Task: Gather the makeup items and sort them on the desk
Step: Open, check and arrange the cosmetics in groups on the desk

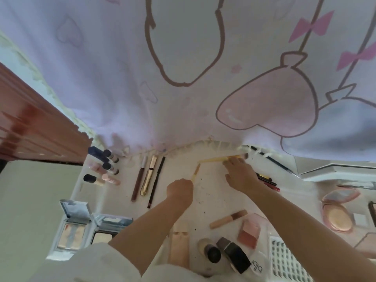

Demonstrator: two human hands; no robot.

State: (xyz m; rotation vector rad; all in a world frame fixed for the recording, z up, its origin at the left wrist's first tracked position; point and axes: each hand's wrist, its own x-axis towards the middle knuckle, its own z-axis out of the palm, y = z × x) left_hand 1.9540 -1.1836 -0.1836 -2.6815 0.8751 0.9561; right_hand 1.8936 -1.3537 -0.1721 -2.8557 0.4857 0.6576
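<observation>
My left hand (180, 190) grips the lower end of a small yellow brush (196, 171) near the middle of the white desk (213, 200). My right hand (241, 176) reaches to the back of the desk, its fingers on a long yellow brush (217, 159) lying crosswise by the curtain hem. Three slim tubes and pencils (149, 176) lie side by side to the left. Several small bottles (103, 167) lie at the far left. A beige tube (227, 218), a pink box (249, 233) and dark bottles (232, 253) sit near me.
A printed pink curtain (183, 78) hangs over the desk's back edge. Two open palettes (71, 226) sit front left, a pink compact (337, 208) and a lash tray (284, 259) at right. Red pencils (266, 181) lie behind my right wrist. A brown cabinet (30, 131) stands left.
</observation>
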